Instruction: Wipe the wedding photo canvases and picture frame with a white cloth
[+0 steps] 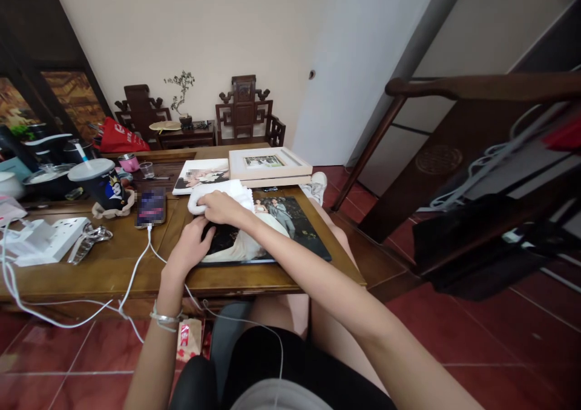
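A large glossy wedding photo panel (311,231) lies on the wooden table in front of me, showing a couple. My right hand (223,208) is closed on a folded white cloth (231,189) over the panel's upper left part. At the panel's left edge rests my left hand (193,244), fingers stretched out and thumb apart, close to the right hand. Just behind the cloth is a smaller white-edged photo (190,174). Beside that, a pale framed picture (276,159) lies flat on top of another pale frame or box.
Left on the table (104,277) are a phone (150,207) on a charging cable, a dark lidded cup (102,183), a white power strip (54,240) and a clear plastic-wrapped item (89,240). A wooden chair (436,156) stands at the right.
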`<state>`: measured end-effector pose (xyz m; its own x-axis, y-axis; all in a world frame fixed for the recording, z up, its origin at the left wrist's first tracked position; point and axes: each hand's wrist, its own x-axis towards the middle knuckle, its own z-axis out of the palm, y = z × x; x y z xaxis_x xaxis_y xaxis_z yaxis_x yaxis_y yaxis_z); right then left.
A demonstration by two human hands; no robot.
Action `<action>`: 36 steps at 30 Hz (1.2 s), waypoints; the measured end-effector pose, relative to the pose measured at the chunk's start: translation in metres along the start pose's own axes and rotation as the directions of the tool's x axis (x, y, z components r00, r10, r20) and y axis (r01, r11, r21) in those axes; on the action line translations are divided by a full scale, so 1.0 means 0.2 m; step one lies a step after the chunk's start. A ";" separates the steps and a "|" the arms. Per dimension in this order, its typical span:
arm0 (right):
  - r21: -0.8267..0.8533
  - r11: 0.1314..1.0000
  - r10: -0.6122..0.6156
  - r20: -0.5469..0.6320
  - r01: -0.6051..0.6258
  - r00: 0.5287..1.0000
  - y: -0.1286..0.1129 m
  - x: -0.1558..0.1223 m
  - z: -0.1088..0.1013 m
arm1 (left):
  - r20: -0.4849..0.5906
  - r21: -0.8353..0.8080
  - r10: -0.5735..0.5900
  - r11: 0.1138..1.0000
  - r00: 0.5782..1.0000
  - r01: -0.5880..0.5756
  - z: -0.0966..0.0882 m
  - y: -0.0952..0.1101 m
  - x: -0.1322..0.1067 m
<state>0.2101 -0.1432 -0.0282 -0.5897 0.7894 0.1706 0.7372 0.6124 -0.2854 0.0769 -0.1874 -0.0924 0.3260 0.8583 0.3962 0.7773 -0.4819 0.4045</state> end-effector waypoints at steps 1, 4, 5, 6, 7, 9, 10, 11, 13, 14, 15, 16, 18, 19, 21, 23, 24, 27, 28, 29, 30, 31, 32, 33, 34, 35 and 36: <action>-0.001 1.000 0.001 -0.004 -0.001 1.000 0.01 -0.01 0.00 | -0.004 -0.003 -0.003 1.000 1.000 0.003 0.00 0.00 0.00; 0.005 1.000 0.016 -0.018 -0.016 1.000 0.09 -0.10 0.01 | -0.010 -0.029 -0.033 0.999 0.999 0.033 0.00 0.01 -0.01; 0.010 1.000 0.028 -0.027 -0.028 0.999 0.13 -0.13 0.00 | -0.002 -0.035 -0.052 0.998 0.999 0.051 0.00 0.02 -0.01; 0.013 0.999 0.041 -0.039 -0.040 0.998 0.17 -0.18 0.00 | 0.009 -0.037 -0.071 0.997 0.997 0.071 0.00 0.02 -0.01; 0.013 0.999 0.049 -0.053 -0.049 0.997 0.22 -0.22 -0.01 | 0.021 -0.037 -0.089 0.995 0.996 0.090 0.00 0.02 -0.01; 0.004 0.998 0.055 -0.074 -0.055 0.996 0.33 -0.30 -0.03 | 0.037 -0.031 -0.114 0.993 0.993 0.115 0.00 0.02 -0.01; -0.005 0.998 0.055 -0.082 -0.055 0.995 0.39 -0.34 -0.04 | 0.037 -0.028 -0.118 0.992 0.992 0.119 0.01 0.02 -0.01; -0.018 0.998 0.056 -0.086 -0.057 0.995 0.44 -0.38 -0.05 | 0.032 -0.022 -0.118 0.993 0.992 0.119 0.01 0.02 -0.01; -0.053 0.996 0.070 -0.096 -0.075 0.993 0.53 -0.44 -0.07 | 0.016 -0.010 -0.111 0.994 0.994 0.111 0.02 0.01 -0.01; -0.077 0.993 0.080 -0.103 -0.089 0.991 0.56 -0.47 -0.07 | 0.007 -0.003 -0.105 0.994 0.994 0.105 0.03 0.00 -0.01; -0.100 0.990 0.089 -0.105 -0.100 0.990 0.58 -0.50 -0.08 | -0.002 0.002 -0.101 0.995 0.995 0.101 0.04 -0.01 -0.01; -0.121 0.986 0.098 -0.103 -0.110 0.990 0.59 -0.53 -0.08 | -0.007 0.007 -0.095 0.995 0.995 0.095 0.04 -0.02 -0.01; -0.146 0.982 0.106 -0.098 -0.120 0.990 0.57 -0.60 -0.07 | -0.005 0.014 -0.082 0.997 0.997 0.082 0.05 -0.03 -0.01; -0.148 0.983 0.099 -0.096 -0.113 0.990 0.55 -0.65 -0.06 | -0.001 0.015 -0.074 0.997 0.997 0.074 0.05 -0.04 -0.01; -0.140 0.987 0.065 -0.098 -0.079 0.993 0.48 -0.75 -0.05 | 0.010 0.013 -0.064 0.998 0.998 0.064 0.05 -0.05 -0.01; -0.122 0.992 0.014 -0.103 -0.027 0.995 0.39 -0.87 -0.03 | 0.016 0.009 -0.065 0.998 0.998 0.065 0.05 -0.05 -0.01; -0.113 0.994 -0.008 -0.098 -0.004 0.995 0.35 -0.94 -0.02 | 0.017 0.010 -0.069 0.998 0.998 0.068 0.05 -0.05 -0.01; -0.079 0.996 -0.055 -0.085 0.048 0.995 0.23 -1.12 -0.02 | 0.015 0.012 -0.079 0.997 0.997 0.079 0.05 -0.05 -0.01; -0.065 0.996 -0.064 -0.080 0.059 0.995 0.20 -1.16 -0.02 | 0.014 0.009 -0.081 0.997 0.997 0.080 0.05 -0.05 -0.01; -0.050 0.997 -0.069 -0.076 0.065 0.995 0.18 -1.19 -0.03 | 0.016 0.005 -0.082 0.997 0.997 0.082 0.04 -0.05 -0.01; -0.036 0.997 -0.066 -0.075 0.063 0.995 0.18 -1.21 -0.03 | 0.019 0.002 -0.084 0.996 0.996 0.084 0.04 -0.04 -0.01; -0.023 0.998 -0.056 -0.078 0.054 0.995 0.18 -1.22 -0.03 | 0.025 0.001 -0.087 0.996 0.996 0.087 0.04 -0.04 -0.01; -0.013 0.999 -0.038 -0.084 0.038 0.996 0.20 -1.21 -0.04 | 0.032 0.003 -0.091 0.996 0.995 0.091 0.04 -0.04 -0.01; -0.006 1.000 -0.019 -0.097 0.018 0.995 0.23 -1.19 -0.04 | 0.039 0.007 -0.096 0.995 0.995 0.096 0.04 -0.04 -0.01; -0.004 1.000 0.000 -0.111 0.000 0.994 0.27 -1.16 -0.05 | 0.047 0.013 -0.102 0.995 0.994 0.102 0.03 -0.04 -0.01; -0.005 1.000 0.013 -0.123 -0.014 0.992 0.32 -1.11 -0.05 | 0.054 0.018 -0.107 0.994 0.993 0.106 0.03 -0.04 -0.01; -0.009 1.000 0.022 -0.129 -0.024 0.991 0.37 -1.06 -0.06 | 0.059 0.022 -0.110 0.994 0.992 0.108 0.03 -0.04 -0.02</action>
<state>0.3932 -0.2647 -0.0736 -0.5258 0.8018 0.2840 0.7539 0.5939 -0.2810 0.0737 -0.1853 -0.1024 0.2701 0.9148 0.3002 0.8199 -0.3820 0.4264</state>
